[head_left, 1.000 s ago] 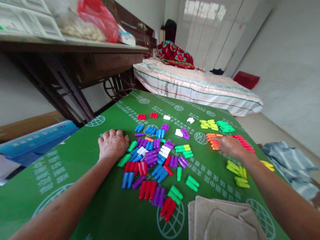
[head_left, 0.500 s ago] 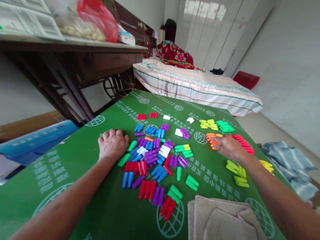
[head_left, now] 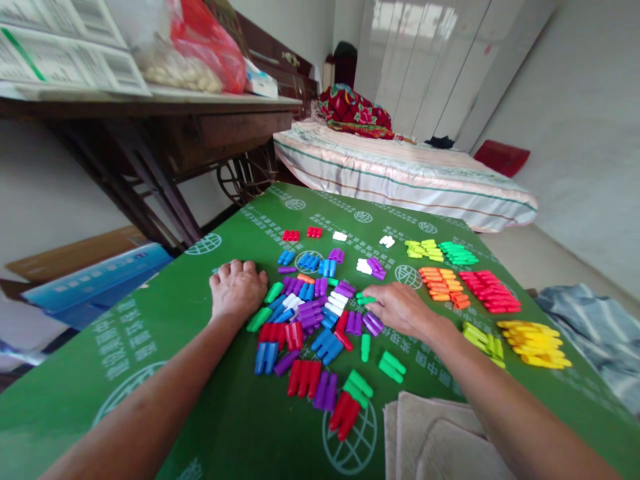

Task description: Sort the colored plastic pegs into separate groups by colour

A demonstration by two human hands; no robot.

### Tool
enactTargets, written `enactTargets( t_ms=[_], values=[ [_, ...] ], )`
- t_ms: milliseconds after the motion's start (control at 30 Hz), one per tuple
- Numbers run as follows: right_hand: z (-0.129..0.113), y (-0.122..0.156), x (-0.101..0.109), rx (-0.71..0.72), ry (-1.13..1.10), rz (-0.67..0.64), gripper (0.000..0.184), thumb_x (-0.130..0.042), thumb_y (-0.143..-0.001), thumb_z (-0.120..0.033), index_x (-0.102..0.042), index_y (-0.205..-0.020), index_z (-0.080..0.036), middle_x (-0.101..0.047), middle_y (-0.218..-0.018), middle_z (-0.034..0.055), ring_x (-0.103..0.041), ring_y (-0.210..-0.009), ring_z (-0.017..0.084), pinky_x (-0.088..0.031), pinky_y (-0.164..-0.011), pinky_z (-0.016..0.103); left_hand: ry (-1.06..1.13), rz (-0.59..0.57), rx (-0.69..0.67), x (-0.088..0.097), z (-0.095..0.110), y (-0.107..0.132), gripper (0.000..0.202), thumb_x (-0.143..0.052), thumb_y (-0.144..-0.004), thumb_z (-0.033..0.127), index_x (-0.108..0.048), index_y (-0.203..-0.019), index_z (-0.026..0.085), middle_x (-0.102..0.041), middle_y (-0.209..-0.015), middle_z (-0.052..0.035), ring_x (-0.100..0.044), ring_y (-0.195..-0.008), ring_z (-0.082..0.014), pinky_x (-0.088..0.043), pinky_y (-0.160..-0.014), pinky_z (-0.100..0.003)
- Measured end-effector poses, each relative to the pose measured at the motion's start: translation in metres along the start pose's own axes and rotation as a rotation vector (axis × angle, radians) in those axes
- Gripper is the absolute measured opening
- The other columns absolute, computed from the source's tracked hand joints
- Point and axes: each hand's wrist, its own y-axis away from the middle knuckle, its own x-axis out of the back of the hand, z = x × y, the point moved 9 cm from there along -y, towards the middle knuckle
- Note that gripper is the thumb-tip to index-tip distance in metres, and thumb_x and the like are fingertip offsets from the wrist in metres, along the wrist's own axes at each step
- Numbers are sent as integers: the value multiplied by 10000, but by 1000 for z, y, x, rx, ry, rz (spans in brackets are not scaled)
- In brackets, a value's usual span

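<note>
My left hand rests palm down on the green tabletop, fingers spread, just left of a mixed heap of small plastic pegs. Purple pegs, blue pegs, red pegs and white pegs lie there, many joined side by side. At the heap's right edge, my right hand has its fingertips closed on green pegs; part of that group is hidden under the hand. Farther right are sorted groups: orange pegs, pinkish-red pegs, yellow pegs and bright green pegs.
A folded beige cloth lies at the near edge. Yellow-green pegs sit toward the back. An old wooden sewing table with bags and boxes stands left; a bed is behind. Bluish fabric is at right.
My right hand has left the orange pegs and moved left to the green ones by the heap, uncovering the orange group. My left hand stays put. The view has shifted slightly.
</note>
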Motion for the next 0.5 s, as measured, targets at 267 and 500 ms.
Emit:
enactTargets(
  t_ms=[267, 500],
  values=[
    [-86, -63, 16, 128, 24, 85, 306, -378, -933, -221, -670, -1020, -205, -709, -1042, 85, -642, -1005, 209, -467, -799, 297, -25, 27, -2, -3, -1, 2, 460, -310, -876, 389, -601, -1102, 113, -573, -1173, -195, -458, -1146, -350, -372, -925, -475],
    [-113, -107, 2, 195, 52, -63, 317, -428, -884, -139, -668, -1090, -119, -674, -1144, 170, -607, -1116, 245, -455, -916, 350, 1, 32, -10, -1, 0, 6, 456, -312, -877, 385, -598, -1107, 114, -574, -1168, -197, -455, -1152, -355, -364, -932, -474]
  ],
)
